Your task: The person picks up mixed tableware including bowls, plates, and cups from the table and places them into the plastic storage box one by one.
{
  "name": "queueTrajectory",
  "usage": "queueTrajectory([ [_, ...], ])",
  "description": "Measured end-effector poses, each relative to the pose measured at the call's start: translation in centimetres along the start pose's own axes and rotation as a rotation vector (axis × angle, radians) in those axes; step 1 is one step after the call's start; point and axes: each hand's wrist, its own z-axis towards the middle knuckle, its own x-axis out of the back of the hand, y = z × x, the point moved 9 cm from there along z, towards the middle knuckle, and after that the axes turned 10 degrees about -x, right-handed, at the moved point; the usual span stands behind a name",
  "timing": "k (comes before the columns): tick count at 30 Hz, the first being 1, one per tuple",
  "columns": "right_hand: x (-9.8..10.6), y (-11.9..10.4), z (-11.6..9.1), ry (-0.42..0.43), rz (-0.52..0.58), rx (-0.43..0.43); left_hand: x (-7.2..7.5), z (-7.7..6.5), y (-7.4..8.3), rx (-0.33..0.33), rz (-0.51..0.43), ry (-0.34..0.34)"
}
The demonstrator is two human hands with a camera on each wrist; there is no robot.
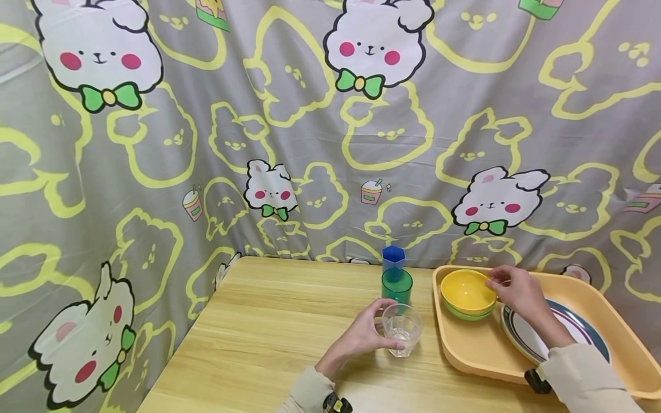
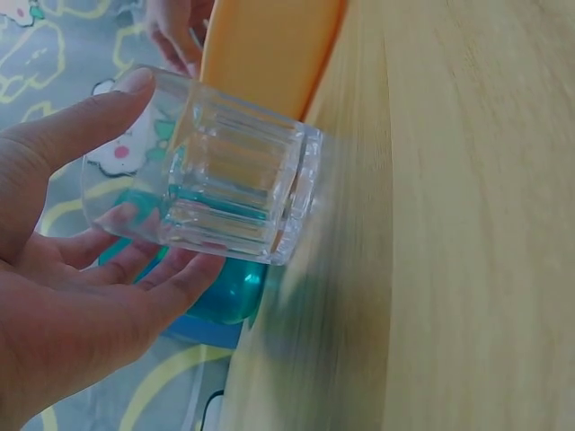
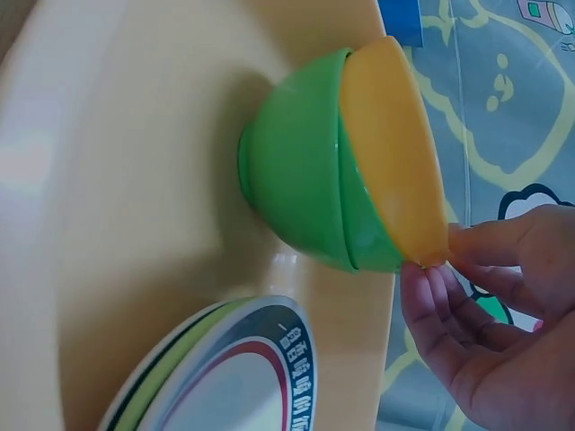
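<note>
My left hand (image 1: 364, 332) curls its thumb and fingers around a clear cup (image 1: 403, 338) with a ribbed lower part, near the front of the wooden table. In the left wrist view the clear cup (image 2: 243, 171) shows nothing inside. Over the tray, my right hand (image 1: 518, 292) pinches the rim of a yellow bowl (image 1: 467, 289). That yellow bowl (image 3: 391, 144) sits tilted in a green bowl (image 3: 292, 162), seen side-on in the right wrist view. The fingertips (image 3: 422, 278) meet at the yellow rim.
An orange tray (image 1: 485, 350) on the right holds the bowls and stacked plates (image 1: 580, 324). Behind the clear cup stand a green cup (image 1: 396, 287) and a blue cup (image 1: 393, 258) on the wooden table (image 1: 289, 321). A patterned curtain (image 1: 310, 143) hangs behind.
</note>
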Motion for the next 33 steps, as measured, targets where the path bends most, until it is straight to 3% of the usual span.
queueTrajectory([
  [16, 1.3, -2.5, -1.3, -0.089, -0.114, 0.077, 0.0, 0.0, 0.7, 0.002, -0.01, 0.001],
  [26, 2.0, -3.2, -2.7, -0.036, -0.067, 0.084, 0.4, -0.1, 0.9, 0.009, -0.005, 0.022],
  [33, 3.1, -3.8, -4.4, 0.058, -0.007, 0.148, 0.8, 0.3, 1.9, -0.028, 0.023, 0.038],
])
